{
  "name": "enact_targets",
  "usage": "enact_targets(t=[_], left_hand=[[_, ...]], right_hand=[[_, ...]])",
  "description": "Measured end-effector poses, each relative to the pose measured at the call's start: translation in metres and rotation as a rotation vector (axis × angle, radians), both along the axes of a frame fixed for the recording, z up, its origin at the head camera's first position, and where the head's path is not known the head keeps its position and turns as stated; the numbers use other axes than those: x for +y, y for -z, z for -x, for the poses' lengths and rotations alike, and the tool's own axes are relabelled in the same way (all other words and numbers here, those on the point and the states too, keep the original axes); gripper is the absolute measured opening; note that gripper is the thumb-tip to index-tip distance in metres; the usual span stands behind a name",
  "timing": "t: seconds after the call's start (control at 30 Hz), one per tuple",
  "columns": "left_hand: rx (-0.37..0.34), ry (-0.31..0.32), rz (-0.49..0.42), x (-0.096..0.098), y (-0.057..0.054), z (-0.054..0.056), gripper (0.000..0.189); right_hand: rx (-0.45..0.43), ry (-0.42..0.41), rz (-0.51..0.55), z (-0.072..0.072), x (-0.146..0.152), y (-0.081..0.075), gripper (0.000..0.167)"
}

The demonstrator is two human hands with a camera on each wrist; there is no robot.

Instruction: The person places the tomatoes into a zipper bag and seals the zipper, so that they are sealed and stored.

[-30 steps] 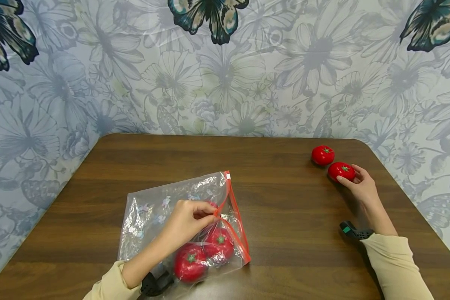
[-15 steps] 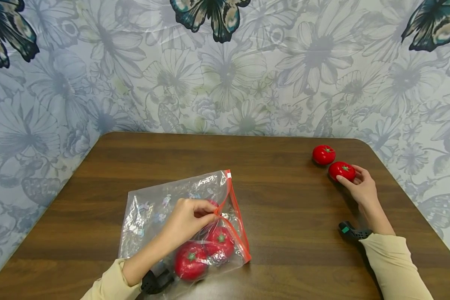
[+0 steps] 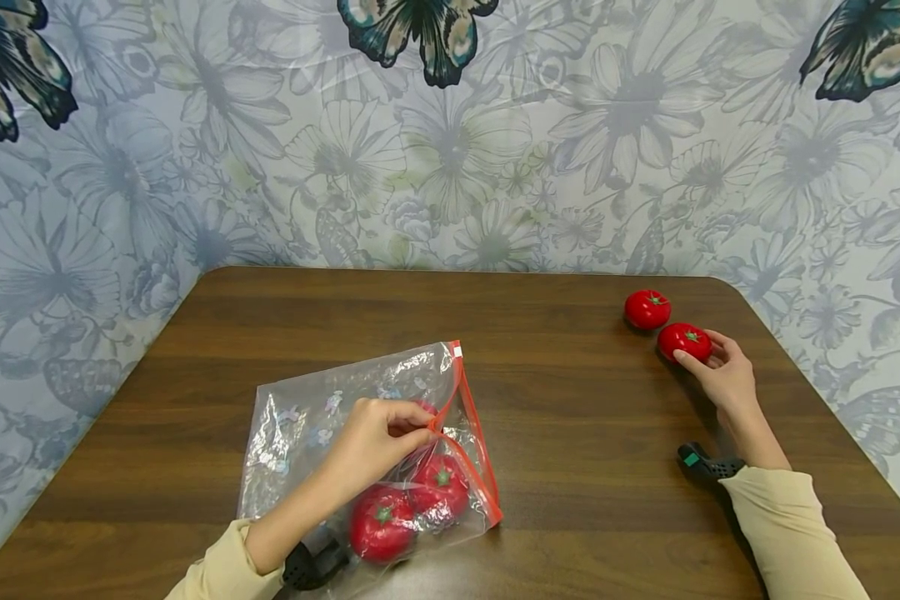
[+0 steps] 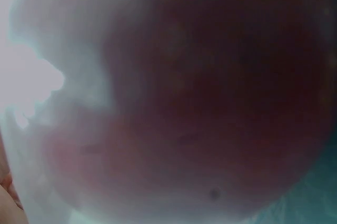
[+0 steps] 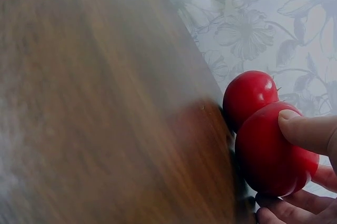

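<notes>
A clear zip bag with an orange-red zip edge lies at the front middle-left in the head view. My left hand pinches the zip edge near its middle, and the mouth gapes to the right of it. Inside the bag are red tomatoes, the nearest tomato close to my wrist; one more is partly hidden behind my fingers. At the right, my right hand grips a tomato between thumb and fingers, low at the table. Just behind it sits another tomato. A blurred red shape fills the left wrist view.
The brown wooden table has its far edge against a wall papered with flowers and butterflies. Its right edge slants down past my right arm. Dark wrist cameras are worn on both wrists, the left camera overlapping the bag.
</notes>
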State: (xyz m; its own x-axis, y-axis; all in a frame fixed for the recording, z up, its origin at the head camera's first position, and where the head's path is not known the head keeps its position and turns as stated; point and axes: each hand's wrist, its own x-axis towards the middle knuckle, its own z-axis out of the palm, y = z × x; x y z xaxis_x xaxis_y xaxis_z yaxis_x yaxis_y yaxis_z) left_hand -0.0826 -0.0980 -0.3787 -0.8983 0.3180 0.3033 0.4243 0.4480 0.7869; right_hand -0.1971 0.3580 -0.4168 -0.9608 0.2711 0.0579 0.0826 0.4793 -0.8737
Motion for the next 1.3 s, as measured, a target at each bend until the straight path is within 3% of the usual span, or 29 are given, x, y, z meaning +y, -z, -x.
enact_targets(t=[0.67, 0.8, 1.3], left_hand=[[-0.006, -0.009, -0.009, 0.003, -0.001, 0.011, 0.009], [0.002, -0.019, -0.007, 0.005, -0.001, 0.013, 0.010], [-0.001, -0.016, -0.016, 0.004, -0.001, 0.013, 0.010]], right_hand=[[-0.006, -0.011, 0.037, 0.012, -0.003, -0.008, 0.076], [-0.001, -0.028, 0.052, 0.016, -0.004, -0.014, 0.076], [-0.001, -0.155, 0.065, 0.008, -0.027, -0.033, 0.074]])
